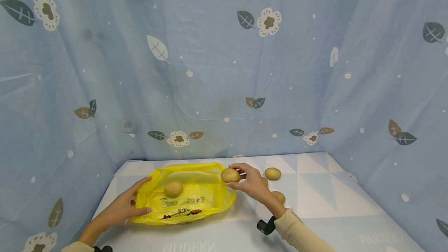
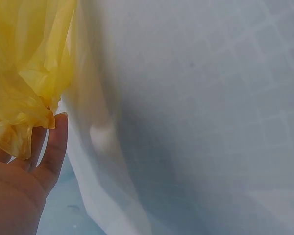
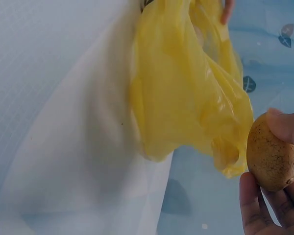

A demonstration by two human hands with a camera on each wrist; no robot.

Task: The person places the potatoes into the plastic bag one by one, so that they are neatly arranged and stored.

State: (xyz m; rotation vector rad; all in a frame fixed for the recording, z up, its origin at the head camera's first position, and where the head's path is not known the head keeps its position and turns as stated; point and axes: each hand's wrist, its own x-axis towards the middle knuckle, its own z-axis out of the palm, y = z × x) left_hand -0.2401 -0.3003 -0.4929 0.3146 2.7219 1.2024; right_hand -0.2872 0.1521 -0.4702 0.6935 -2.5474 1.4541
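A yellow plastic bag (image 1: 185, 206) lies on the table with its mouth spread, and one potato (image 1: 174, 189) sits inside it. My left hand (image 1: 120, 206) holds the bag's left rim, thumb at the near side and fingers at the far side. In the left wrist view, fingers (image 2: 53, 152) touch the crumpled yellow film. Over the bag's right rim, my right hand (image 1: 252, 184) pinches another potato (image 1: 230, 175) between thumb and fingers. The right wrist view shows this potato (image 3: 272, 154) beside the bag's outer wall (image 3: 176, 88).
To the right of the bag, a potato (image 1: 272, 173) lies on the patterned tablecloth (image 1: 315, 189). Another potato (image 1: 279, 196) is partly hidden behind my right wrist, and one more shows just past the hand. A blue printed curtain (image 1: 217, 69) surrounds the table's back and sides.
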